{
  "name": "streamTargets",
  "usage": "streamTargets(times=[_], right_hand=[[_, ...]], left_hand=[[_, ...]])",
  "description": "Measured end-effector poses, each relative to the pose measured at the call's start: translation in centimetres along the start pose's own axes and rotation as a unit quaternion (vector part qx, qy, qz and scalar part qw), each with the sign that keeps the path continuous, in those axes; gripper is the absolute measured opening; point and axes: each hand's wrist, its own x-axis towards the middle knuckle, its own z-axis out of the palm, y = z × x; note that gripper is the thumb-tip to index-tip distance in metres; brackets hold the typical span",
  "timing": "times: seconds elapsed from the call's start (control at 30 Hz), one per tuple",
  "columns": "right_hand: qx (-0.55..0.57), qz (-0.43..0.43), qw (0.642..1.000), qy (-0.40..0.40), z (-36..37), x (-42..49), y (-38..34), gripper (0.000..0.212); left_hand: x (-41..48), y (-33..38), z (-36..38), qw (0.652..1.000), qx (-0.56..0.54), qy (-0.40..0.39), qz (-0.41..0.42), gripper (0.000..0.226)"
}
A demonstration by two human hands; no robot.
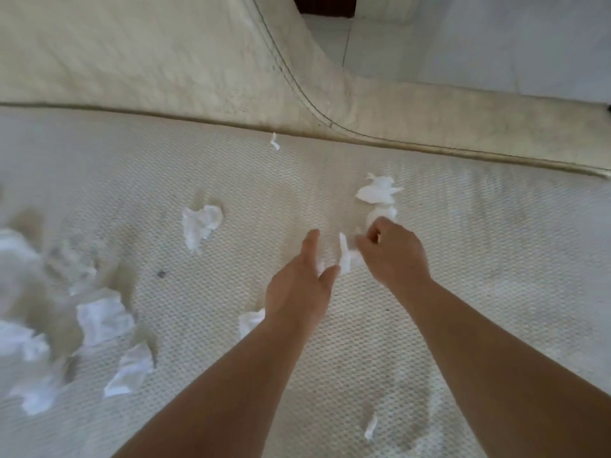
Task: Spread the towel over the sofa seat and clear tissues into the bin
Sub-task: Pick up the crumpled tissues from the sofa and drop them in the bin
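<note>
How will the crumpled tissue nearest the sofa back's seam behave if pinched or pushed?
The crumpled tissue looks thin with torn, ragged edges, so it is probably floppy and apt to tear. It barely dents the sofa seat, so it is likely very light. Pushed, it would probably snag on the textured weave rather than slide.

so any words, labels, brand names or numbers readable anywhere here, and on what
None: no text shows anywhere.
The crumpled white tissues are blank.
The cream textured sofa seat and beige padded backrest carry no label or tag.
The left hand and right hand hold only plain tissue scraps.
</note>
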Motion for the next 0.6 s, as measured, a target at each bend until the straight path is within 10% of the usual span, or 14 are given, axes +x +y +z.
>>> streamTargets(times=[0.17, 0.33, 0.6], right_hand=[[0.032, 0.003, 0.989, 0.141, -1.4, 5.6, -2.4, 0.014], [-0.130, -0.003, 0.991, -0.040, -1.1, 8.7, -2.4, 0.031], [0.195, 0.074, 0.978, 0.012, -2.5, 0.2, 0.8, 0.022]], left_hand=[[1.3, 0.1, 0.3, 0.997, -0.006, -0.025, 0.069, 0.066], [2.5, 0.2, 0.4, 0.991, 0.055, -0.044, 0.111, 0.061], [0.4, 1.9, 0.8, 0.981, 0.121, -0.095, 0.117, 0.023]])
